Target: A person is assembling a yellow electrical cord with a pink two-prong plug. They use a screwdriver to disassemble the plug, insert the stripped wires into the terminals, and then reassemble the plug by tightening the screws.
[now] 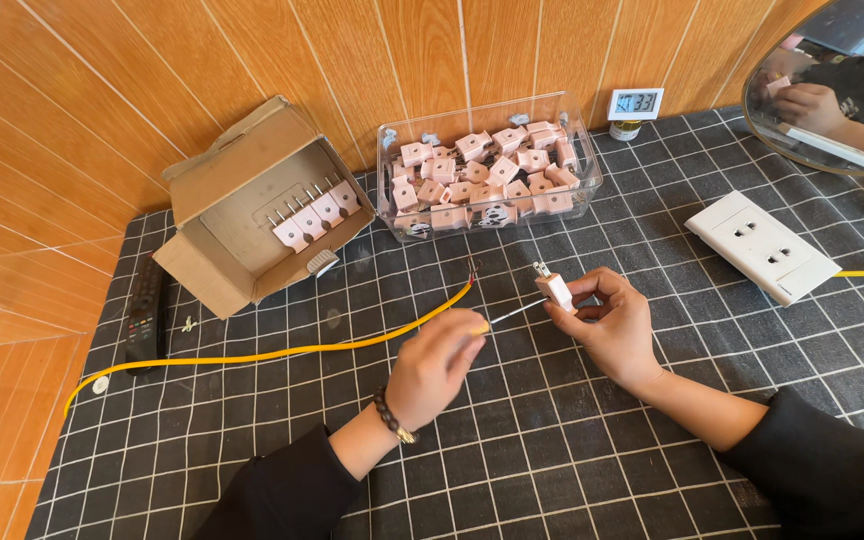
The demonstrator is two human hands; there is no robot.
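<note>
My right hand (pixel 614 325) holds a small pink plug (pixel 555 289) with two metal prongs pointing up and left. In my left hand (pixel 434 366) is a screwdriver (pixel 508 314) with a yellow handle; its thin metal shaft reaches right to the side of the plug. Just behind both hands a yellow cable (pixel 282 352) lies on the black grid mat (pixel 552 440), its stripped end with a red wire near the plug.
A clear plastic bin (pixel 488 175) full of pink plugs stands at the back. At back left sits an open cardboard box (pixel 252 205) with several plugs in it. A white double socket (pixel 762 245) lies at right, a black remote (pixel 144 310) at left, a small digital display (pixel 635 103) by the wall, a round mirror (pixel 832 80) at top right.
</note>
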